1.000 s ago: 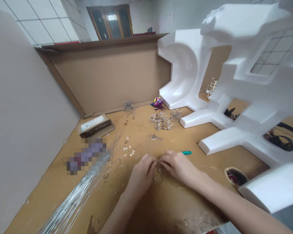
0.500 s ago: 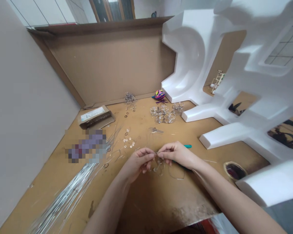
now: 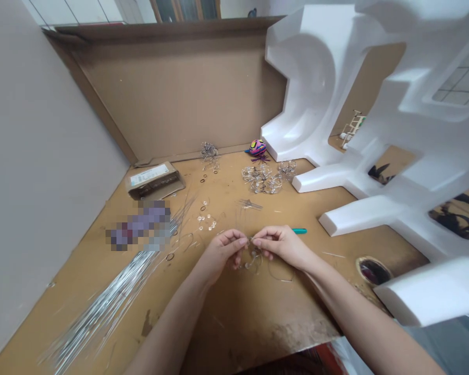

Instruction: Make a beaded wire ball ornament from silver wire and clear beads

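Observation:
My left hand point(image 3: 229, 250) and my right hand point(image 3: 279, 246) meet fingertip to fingertip over the middle of the table. Each pinches a thin metal wire piece point(image 3: 252, 260), whose curled loops with clear round beads hang just below the fingers. Exactly how the wire is bent between the fingertips is too small to tell. A green-handled tool point(image 3: 299, 230) lies behind my right hand, largely hidden by it. Clear beads point(image 3: 207, 223) are scattered beyond my left hand, and some short wires point(image 3: 250, 204) lie ahead of both hands.
A long bundle of straight wires point(image 3: 113, 291) lies at the left beside a pixelated patch. Behind are a small cardboard box point(image 3: 156, 179), finished-looking beaded wire loops point(image 3: 261, 179) and a colourful ball point(image 3: 257, 148). White foam packaging point(image 3: 352, 213) borders the right, near a round hole point(image 3: 373, 271).
My hands have turned so the pinching fingertips show more plainly, still together on the wire piece. The view has tipped downward, showing more of the table's front edge.

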A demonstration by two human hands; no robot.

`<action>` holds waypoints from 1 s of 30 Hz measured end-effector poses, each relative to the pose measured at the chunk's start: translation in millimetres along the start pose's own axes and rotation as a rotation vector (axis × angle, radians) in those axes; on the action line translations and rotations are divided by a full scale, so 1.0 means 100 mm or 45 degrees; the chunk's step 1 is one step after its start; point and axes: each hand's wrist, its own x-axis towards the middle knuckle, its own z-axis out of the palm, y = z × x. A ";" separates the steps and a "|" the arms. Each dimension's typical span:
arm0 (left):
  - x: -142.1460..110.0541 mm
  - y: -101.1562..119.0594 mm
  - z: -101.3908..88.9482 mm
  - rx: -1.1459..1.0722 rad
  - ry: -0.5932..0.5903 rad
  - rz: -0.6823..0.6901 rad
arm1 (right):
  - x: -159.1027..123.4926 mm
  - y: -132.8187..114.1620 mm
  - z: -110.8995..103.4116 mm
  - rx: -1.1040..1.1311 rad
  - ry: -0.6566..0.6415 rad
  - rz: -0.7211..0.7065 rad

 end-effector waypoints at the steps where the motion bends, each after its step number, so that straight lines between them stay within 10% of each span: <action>1: 0.00 0.00 0.01 0.008 -0.009 0.013 | 0.00 0.01 0.00 0.001 -0.001 0.002; 14: -0.01 -0.04 0.11 0.185 0.158 0.151 | -0.08 -0.04 0.01 -0.262 -0.012 -0.052; 21: -0.01 -0.06 0.09 0.144 0.184 0.121 | -0.29 -0.10 -0.44 -1.354 0.238 -0.281; 30: 0.01 -0.09 0.09 0.034 0.168 0.110 | -0.27 0.20 -0.50 -1.957 -0.046 -0.237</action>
